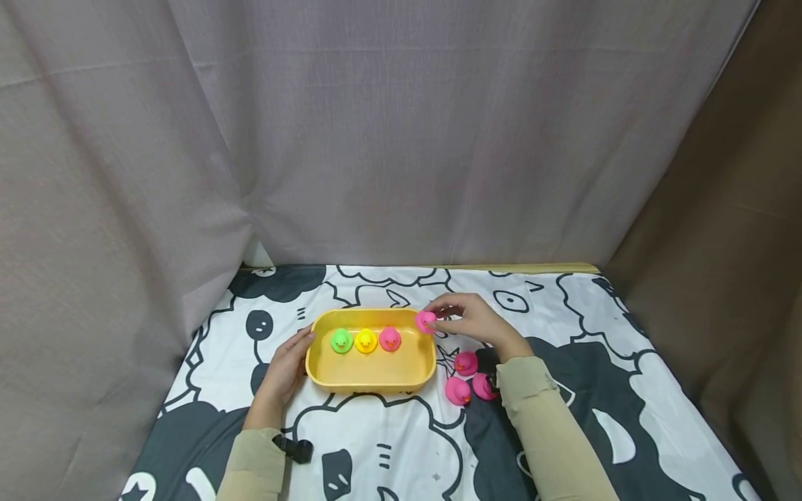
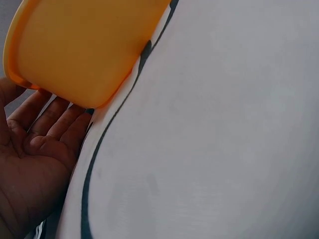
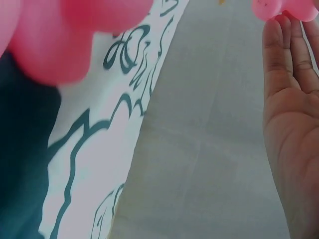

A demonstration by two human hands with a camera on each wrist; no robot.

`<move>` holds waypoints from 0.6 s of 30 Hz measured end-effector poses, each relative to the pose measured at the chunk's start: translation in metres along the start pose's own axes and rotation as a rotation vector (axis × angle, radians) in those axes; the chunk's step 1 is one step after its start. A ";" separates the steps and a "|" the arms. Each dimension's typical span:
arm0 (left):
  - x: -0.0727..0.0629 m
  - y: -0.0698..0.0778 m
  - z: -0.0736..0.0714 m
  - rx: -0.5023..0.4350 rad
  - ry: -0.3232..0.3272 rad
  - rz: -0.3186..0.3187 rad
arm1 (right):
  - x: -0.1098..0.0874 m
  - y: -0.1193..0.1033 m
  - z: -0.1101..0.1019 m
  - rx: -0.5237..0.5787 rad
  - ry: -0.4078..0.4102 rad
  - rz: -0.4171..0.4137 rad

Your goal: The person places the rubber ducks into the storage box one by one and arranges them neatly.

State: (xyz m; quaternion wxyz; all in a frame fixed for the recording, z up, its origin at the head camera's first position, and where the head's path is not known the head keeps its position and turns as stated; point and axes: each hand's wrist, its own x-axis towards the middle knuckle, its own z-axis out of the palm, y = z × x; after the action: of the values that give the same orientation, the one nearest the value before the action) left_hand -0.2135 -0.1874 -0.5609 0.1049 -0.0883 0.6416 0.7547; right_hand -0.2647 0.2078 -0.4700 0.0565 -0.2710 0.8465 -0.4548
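A pink rubber duck [image 1: 425, 321] is pinched between the thumb and fingers of my right hand [image 1: 473, 319], over the far right corner of a yellow tray [image 1: 370, 381]. Part of that duck also shows at the top of the right wrist view. Inside the tray, a green duck [image 1: 341, 341], a yellow duck [image 1: 366, 341] and another pink duck [image 1: 390, 339] stand in a row. At the tray's left end, my left hand [image 1: 287, 365] touches the outer wall. In the left wrist view its fingers [image 2: 52, 117] look loosely extended, with the tips partly hidden by the tray.
Three pink ducks [image 1: 466, 363] sit together on the patterned cloth [image 1: 376, 431] right of the tray, near my right wrist. Some appear large and blurred in the right wrist view. Grey curtains [image 1: 413, 153] hang behind the table, with a brown curtain [image 1: 733, 299] at the right.
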 end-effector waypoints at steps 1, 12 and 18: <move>0.000 0.000 0.000 0.003 -0.003 0.003 | 0.003 -0.001 0.002 0.000 -0.009 0.002; -0.001 0.001 0.001 -0.003 -0.014 0.010 | 0.022 0.007 0.019 -0.088 -0.133 0.022; -0.001 0.001 0.000 -0.001 -0.013 0.006 | 0.024 0.006 0.025 -0.148 -0.190 0.060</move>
State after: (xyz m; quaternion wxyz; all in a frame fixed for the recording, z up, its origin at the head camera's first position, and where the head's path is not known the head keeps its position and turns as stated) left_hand -0.2129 -0.1873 -0.5595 0.1070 -0.0816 0.6408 0.7558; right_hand -0.2794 0.1796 -0.4854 0.1297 -0.2910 0.8763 -0.3615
